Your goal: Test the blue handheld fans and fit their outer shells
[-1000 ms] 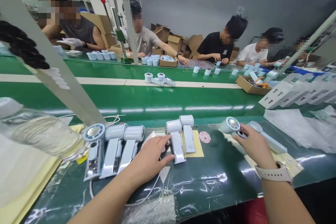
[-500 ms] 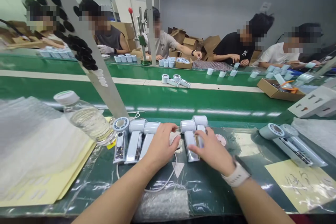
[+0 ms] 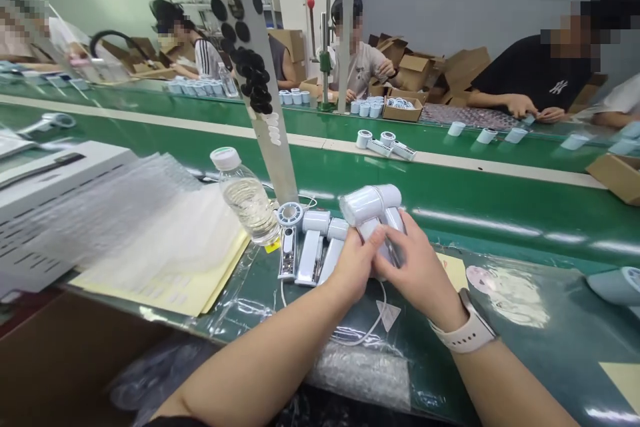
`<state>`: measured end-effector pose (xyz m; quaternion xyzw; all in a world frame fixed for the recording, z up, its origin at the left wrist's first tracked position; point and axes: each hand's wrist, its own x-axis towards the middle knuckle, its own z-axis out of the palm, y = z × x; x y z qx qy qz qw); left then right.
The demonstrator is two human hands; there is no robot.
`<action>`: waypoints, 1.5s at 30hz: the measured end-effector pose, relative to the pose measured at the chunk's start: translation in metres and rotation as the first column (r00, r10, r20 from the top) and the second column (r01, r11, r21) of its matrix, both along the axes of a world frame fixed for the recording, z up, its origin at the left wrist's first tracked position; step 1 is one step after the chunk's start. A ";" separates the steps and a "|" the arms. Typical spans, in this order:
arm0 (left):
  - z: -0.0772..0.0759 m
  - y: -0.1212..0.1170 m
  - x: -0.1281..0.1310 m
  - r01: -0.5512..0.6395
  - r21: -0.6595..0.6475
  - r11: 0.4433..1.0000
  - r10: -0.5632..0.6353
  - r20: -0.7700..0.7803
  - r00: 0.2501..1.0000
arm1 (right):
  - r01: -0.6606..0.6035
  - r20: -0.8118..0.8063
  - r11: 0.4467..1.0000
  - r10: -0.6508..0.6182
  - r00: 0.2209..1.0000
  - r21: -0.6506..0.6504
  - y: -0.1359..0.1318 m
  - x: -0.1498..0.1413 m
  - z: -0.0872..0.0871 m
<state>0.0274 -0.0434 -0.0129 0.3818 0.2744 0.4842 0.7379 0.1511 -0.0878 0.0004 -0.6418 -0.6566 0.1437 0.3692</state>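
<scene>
My left hand and my right hand hold a white handheld device up off the mat, with its cylindrical head at the top. A second white unit sits pressed against it, and my fingers hide most of both handles. Just left of my left hand lie several similar devices on the green mat. The nearest is a white device with its casing open, showing a circuit board. A thin white cable curves below my wrists.
A water bottle stands left of the devices, beside yellow folders under clear plastic. Bubble wrap lies at the front edge. A metal post rises behind. Co-workers sit across a green conveyor belt carrying more devices.
The view has swung left. My hands, resting on the devices before, now lift two of them off the mat, and my right hand has closed around them.
</scene>
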 end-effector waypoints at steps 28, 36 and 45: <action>0.021 0.024 -0.023 -0.030 -0.020 0.999 0.034 0.239 0.970 | -0.043 0.375 0.999 0.046 0.926 -0.018 0.007 -0.031 -0.035; 0.025 0.031 -0.029 -0.077 -0.027 0.997 0.081 0.309 0.948 | -0.524 -0.774 0.802 0.129 0.620 -0.286 -0.011 -0.016 -0.014; 0.026 0.030 -0.029 -0.093 0.008 0.996 0.086 0.294 0.952 | -0.384 -0.808 0.917 0.146 0.571 -0.106 -0.020 -0.042 -0.016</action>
